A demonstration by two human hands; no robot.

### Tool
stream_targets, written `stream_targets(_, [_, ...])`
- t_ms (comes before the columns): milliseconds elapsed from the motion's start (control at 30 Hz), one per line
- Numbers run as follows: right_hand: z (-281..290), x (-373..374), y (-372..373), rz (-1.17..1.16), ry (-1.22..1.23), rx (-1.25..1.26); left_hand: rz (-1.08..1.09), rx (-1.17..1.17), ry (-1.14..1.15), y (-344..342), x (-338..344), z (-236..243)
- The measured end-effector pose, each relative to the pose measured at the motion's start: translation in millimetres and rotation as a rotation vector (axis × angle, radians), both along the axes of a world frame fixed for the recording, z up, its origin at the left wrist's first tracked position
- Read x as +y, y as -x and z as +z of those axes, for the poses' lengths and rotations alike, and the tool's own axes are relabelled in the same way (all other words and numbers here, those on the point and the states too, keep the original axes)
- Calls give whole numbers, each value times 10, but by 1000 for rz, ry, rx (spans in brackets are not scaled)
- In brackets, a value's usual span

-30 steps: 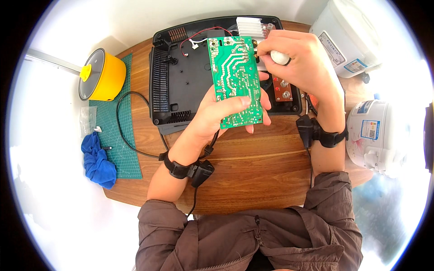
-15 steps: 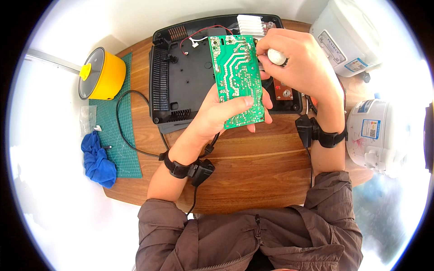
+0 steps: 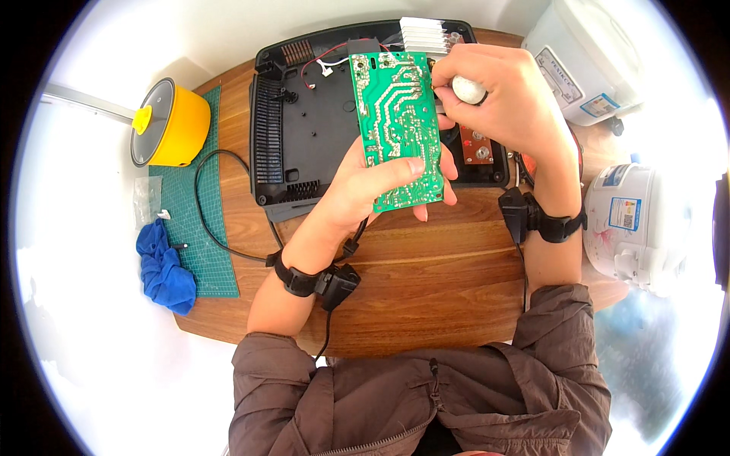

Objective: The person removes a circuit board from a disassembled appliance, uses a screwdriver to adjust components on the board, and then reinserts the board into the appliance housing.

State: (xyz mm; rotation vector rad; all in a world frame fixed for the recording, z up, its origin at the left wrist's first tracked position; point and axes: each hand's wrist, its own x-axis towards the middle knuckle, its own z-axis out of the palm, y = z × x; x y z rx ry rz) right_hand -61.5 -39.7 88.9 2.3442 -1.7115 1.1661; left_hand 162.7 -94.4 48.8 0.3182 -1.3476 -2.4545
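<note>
My left hand (image 3: 353, 190) grips a green circuit board (image 3: 397, 129), solder side up, with its thumb across the lower part. My right hand (image 3: 506, 99) is closed round the pale rounded handle (image 3: 468, 89) of a tool at the board's upper right edge; the tool's tip is hidden. Behind the board lies an open black plastic housing (image 3: 293, 152) containing a white finned heat sink (image 3: 422, 34), a small red board (image 3: 477, 152) and red and white wires (image 3: 327, 70). Both my wrists wear black strapped devices.
At left, a yellow pot (image 3: 182, 121) stands on a green cutting mat (image 3: 198, 251) with a blue cloth (image 3: 163, 270) and clear bag (image 3: 146, 199). Two white appliances (image 3: 574, 57) (image 3: 627, 228) stand at right. A black cable (image 3: 228, 251) crosses the wooden table (image 3: 411, 289).
The circuit board and both my hands have shifted slightly upward, toward the back of the housing. The grips look the same.
</note>
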Motion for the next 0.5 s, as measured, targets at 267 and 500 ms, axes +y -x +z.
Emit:
stream_targets(267, [16, 28, 11, -30, -25, -27, -27, 6, -18, 3, -21, 21])
stream_targets(500, [24, 24, 4, -36, -27, -12, -14, -4, -12, -3, -21, 18])
